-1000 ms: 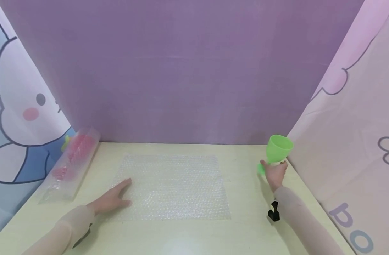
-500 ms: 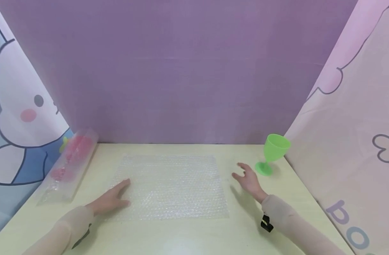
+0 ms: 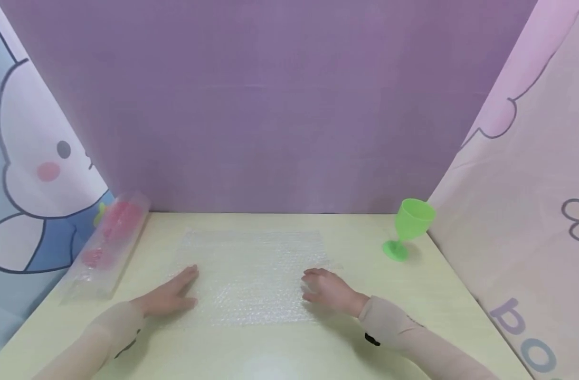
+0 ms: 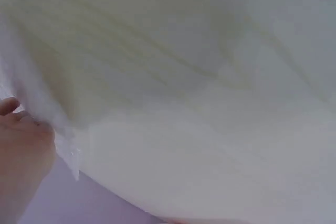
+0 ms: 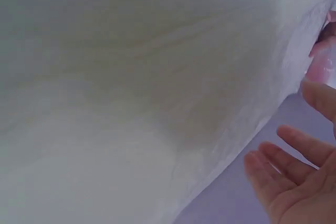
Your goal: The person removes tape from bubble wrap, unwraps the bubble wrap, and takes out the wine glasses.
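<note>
A flat sheet of clear bubble wrap [image 3: 251,274] lies on the table. At its left edge rests my left hand [image 3: 168,295], thumb and fingers spread apart. In the left wrist view that hand [image 4: 26,150] shows at the sheet's edge. My right hand [image 3: 332,291] is over the right part of the sheet, and the right wrist view shows its fingers [image 5: 299,145] spread and slightly bent with nothing between them. A green plastic goblet [image 3: 414,219] stands upright at the back right, apart from both hands.
At the back left, a bubble-wrap parcel [image 3: 106,248] with pink and red contents lies along the side. The pale table [image 3: 270,348] ends at a purple wall [image 3: 279,116], with printed panels [image 3: 522,174] on both sides.
My right hand has let go of the goblet, left it standing at the back right, and moved left and nearer to me onto the bubble wrap. My left hand has stayed in place.
</note>
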`<state>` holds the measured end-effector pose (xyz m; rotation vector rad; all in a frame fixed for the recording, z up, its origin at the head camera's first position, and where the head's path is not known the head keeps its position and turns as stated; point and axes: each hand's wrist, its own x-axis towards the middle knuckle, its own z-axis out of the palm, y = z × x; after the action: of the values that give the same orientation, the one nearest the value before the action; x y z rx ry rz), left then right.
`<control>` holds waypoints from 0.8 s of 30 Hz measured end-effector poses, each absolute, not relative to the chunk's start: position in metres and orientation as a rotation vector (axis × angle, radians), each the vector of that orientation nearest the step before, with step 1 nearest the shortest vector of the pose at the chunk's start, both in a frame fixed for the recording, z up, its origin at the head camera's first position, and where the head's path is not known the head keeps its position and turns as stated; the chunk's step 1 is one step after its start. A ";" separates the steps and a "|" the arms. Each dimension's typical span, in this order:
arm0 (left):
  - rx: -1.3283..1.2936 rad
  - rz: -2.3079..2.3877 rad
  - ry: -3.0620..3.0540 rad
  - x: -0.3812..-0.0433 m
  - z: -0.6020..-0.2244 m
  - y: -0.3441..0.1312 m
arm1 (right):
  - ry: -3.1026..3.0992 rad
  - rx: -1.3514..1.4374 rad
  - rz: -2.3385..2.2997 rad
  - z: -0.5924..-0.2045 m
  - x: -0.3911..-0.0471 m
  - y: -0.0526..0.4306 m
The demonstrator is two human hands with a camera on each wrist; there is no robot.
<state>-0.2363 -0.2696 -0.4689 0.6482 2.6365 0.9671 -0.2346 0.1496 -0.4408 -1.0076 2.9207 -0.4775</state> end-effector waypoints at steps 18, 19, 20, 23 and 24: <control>0.643 0.696 2.624 -0.260 -0.456 -0.228 | 2.811 -0.889 -0.318 -0.447 -0.255 0.170; 0.647 0.681 2.622 -0.263 -0.456 -0.226 | 2.811 -0.882 -0.329 -0.447 -0.258 0.171; 0.641 0.669 2.621 -0.266 -0.455 -0.223 | 2.813 -0.873 -0.339 -0.447 -0.262 0.172; 0.635 0.639 2.622 -0.275 -0.455 -0.216 | 2.813 -0.834 -0.382 -0.448 -0.271 0.176; 0.637 0.632 2.625 -0.278 -0.455 -0.214 | 2.807 -0.802 -0.401 -0.447 -0.274 0.177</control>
<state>-0.2777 -0.2141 -0.4553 0.6368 2.6249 0.6320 -0.2741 0.1766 -0.4474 -0.8023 2.8066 -0.4011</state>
